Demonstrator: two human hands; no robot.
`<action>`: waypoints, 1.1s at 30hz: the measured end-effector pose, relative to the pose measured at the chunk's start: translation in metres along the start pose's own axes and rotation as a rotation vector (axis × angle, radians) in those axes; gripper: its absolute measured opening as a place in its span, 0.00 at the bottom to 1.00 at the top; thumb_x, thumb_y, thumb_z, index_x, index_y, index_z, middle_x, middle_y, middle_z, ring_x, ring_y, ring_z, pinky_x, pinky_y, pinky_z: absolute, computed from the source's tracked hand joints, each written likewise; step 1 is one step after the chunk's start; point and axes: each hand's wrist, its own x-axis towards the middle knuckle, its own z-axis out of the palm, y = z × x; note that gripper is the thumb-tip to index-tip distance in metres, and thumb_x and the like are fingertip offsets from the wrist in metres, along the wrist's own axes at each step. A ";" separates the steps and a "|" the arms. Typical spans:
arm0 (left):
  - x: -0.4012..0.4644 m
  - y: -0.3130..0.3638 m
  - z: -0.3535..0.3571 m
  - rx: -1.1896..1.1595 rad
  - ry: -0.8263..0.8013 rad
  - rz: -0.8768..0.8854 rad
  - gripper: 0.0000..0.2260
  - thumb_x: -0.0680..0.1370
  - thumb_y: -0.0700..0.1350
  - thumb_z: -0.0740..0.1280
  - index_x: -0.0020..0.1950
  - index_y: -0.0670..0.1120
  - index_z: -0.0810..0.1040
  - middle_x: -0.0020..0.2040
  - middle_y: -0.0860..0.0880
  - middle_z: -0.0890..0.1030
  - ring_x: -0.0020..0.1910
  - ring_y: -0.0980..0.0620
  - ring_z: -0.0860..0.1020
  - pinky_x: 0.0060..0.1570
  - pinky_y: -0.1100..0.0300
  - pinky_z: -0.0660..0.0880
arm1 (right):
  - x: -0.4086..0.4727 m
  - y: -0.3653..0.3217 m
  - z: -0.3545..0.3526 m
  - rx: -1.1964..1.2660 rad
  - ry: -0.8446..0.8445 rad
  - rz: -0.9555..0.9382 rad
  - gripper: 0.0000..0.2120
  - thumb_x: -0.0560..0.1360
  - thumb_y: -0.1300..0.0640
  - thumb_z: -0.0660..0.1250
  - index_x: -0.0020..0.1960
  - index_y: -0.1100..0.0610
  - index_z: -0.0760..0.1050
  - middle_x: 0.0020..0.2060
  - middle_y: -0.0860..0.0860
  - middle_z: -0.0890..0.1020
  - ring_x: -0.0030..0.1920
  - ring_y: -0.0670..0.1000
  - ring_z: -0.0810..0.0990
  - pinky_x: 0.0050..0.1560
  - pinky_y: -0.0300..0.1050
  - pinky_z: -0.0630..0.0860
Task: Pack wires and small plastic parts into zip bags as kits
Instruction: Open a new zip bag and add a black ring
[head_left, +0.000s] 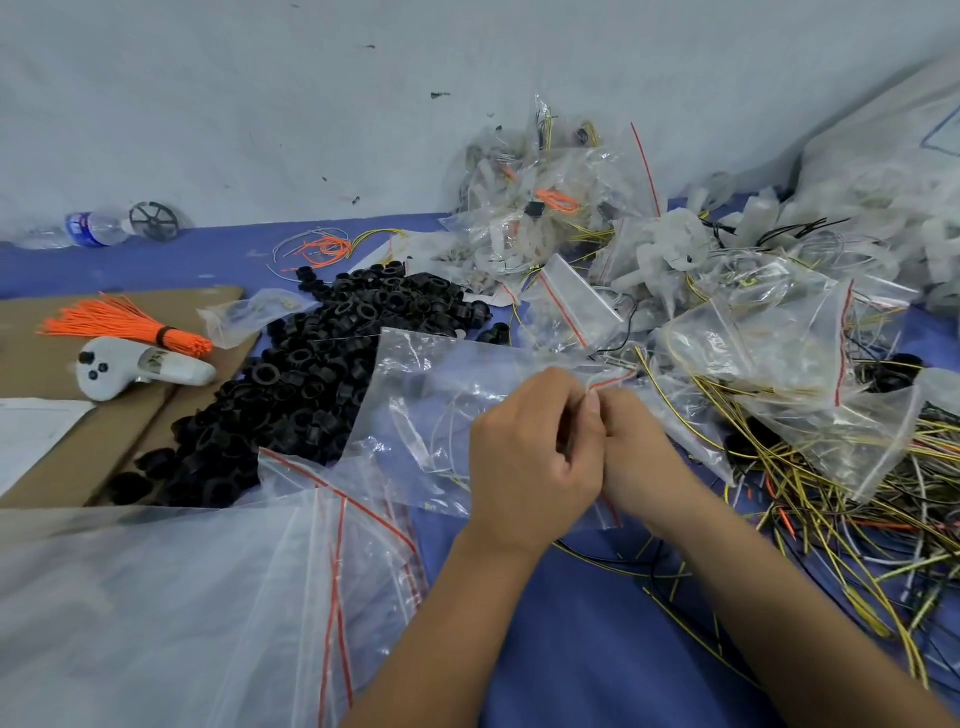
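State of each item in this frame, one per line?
Left hand: pinching the zip bag's edge.
Right hand: pinching the same edge.
Clear red-striped zip bag: held, wires inside.
Black plastic rings: loose heap.
Orange wire bundle: tied.
Clear plastic water bottle: lying down.

both hands (582, 447) pinching zip bag (415, 410), black rings (311, 364) beside

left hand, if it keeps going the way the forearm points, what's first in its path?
The left hand points up and slightly right, already pinching the zip bag with the right hand. Past that bag's red-striped edge, the first thing is likely the small empty zip bag; depth is uncertain.
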 end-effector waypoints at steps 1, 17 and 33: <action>0.000 -0.001 0.000 0.003 0.000 -0.005 0.10 0.78 0.41 0.67 0.38 0.42 0.73 0.32 0.50 0.73 0.30 0.51 0.69 0.31 0.55 0.68 | -0.001 0.000 0.000 -0.023 -0.035 0.014 0.18 0.71 0.63 0.59 0.32 0.45 0.79 0.26 0.42 0.77 0.29 0.38 0.73 0.27 0.37 0.71; 0.002 -0.007 0.003 -0.049 0.020 -0.150 0.10 0.79 0.46 0.65 0.38 0.45 0.72 0.30 0.54 0.72 0.31 0.54 0.70 0.33 0.60 0.66 | 0.005 0.005 0.002 0.615 -0.007 0.344 0.16 0.82 0.59 0.60 0.46 0.56 0.87 0.42 0.54 0.86 0.41 0.48 0.85 0.38 0.39 0.81; 0.005 -0.036 0.010 0.044 -0.026 -0.697 0.11 0.77 0.43 0.67 0.34 0.48 0.73 0.30 0.54 0.76 0.31 0.59 0.74 0.30 0.69 0.67 | 0.037 0.013 -0.026 -0.585 0.518 -0.007 0.12 0.79 0.56 0.68 0.62 0.48 0.80 0.69 0.55 0.64 0.59 0.53 0.76 0.58 0.37 0.74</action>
